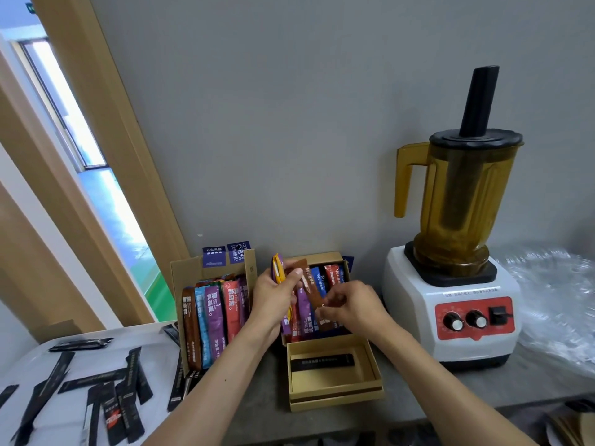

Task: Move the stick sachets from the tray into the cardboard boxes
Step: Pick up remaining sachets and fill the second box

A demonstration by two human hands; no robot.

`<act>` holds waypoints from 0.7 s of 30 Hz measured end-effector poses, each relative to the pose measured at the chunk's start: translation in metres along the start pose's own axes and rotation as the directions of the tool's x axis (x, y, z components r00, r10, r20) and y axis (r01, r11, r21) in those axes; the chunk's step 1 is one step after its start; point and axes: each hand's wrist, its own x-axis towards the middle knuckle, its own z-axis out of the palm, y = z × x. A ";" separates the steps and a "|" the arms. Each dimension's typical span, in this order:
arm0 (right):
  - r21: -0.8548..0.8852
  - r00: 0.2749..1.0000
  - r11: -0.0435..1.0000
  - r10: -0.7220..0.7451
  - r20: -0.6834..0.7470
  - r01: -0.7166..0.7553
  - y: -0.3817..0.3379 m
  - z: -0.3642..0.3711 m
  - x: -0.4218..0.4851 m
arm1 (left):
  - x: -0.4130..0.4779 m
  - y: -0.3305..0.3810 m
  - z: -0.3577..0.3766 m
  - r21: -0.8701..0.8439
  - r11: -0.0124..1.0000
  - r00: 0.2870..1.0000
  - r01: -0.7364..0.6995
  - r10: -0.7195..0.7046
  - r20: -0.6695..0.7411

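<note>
From the head camera, the left hand [277,297] grips a bundle of yellow and purple foil stick sachets [277,272] upright, probably to keep them squared for dropping in together. The right hand [352,305] pinches the lower end of a long brown foil stick sachet [309,286], which slants over the rear open cardboard box [325,256], where blue and red sticks stand. Whether it is going in or being straightened I cannot tell. Just to the left is a taller open cardboard box [185,275], packed with coloured sticks on end so that more fit. In front lies a shallow cardboard lid [335,397] with a single black stick [322,362] inside. The flat white plastic tray [29,368] at the left holds scattered slim black stick sachets [93,378], so much remains to move.
</note>
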 end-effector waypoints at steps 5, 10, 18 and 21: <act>-0.169 0.993 0.983 0.061 -0.098 -0.077 0.002 0.020 0.007 | 0.002 0.000 0.005 -0.055 0.998 0.999 0.028 -0.029 -0.019; -0.233 0.983 0.969 0.047 -0.175 -0.088 0.004 0.024 0.005 | 0.000 0.004 -0.002 -0.316 0.942 0.993 0.118 -0.119 0.013; -0.198 0.983 0.980 -0.022 -0.182 -0.015 -0.002 0.028 0.004 | -0.001 0.006 -0.003 -0.407 0.905 0.992 0.124 -0.124 0.027; 0.135 0.987 0.991 -0.001 -0.160 0.023 -0.006 0.018 0.001 | 0.002 0.005 -0.004 -0.422 0.898 0.993 0.121 -0.116 0.038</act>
